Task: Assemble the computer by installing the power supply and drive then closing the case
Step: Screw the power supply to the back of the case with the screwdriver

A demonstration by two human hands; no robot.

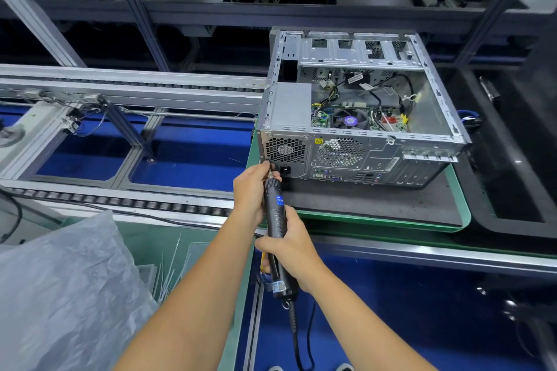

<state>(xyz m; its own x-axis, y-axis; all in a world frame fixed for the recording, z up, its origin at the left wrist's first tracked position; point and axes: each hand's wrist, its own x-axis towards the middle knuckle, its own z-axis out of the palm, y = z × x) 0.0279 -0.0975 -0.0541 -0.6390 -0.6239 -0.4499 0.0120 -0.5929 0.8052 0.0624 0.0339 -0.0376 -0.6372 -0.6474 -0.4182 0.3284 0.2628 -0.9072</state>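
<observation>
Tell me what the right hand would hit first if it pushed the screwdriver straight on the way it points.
Most likely the rear panel of the computer case, at the lower left corner of the power supply. The right hand aims the electric screwdriver there; its tip already seems to touch, near the left hand.

So the computer case [361, 105] sits on its side, open face up, on a dark mat [376, 202] that lies on a green-edged pallet board [422, 224], right of centre in the frame. That board rides on the roller conveyor [120, 202] running across the middle left. Lower left there's a green bench top [168, 244] with a crumpled clear plastic bag [60, 280] on it.
</observation>
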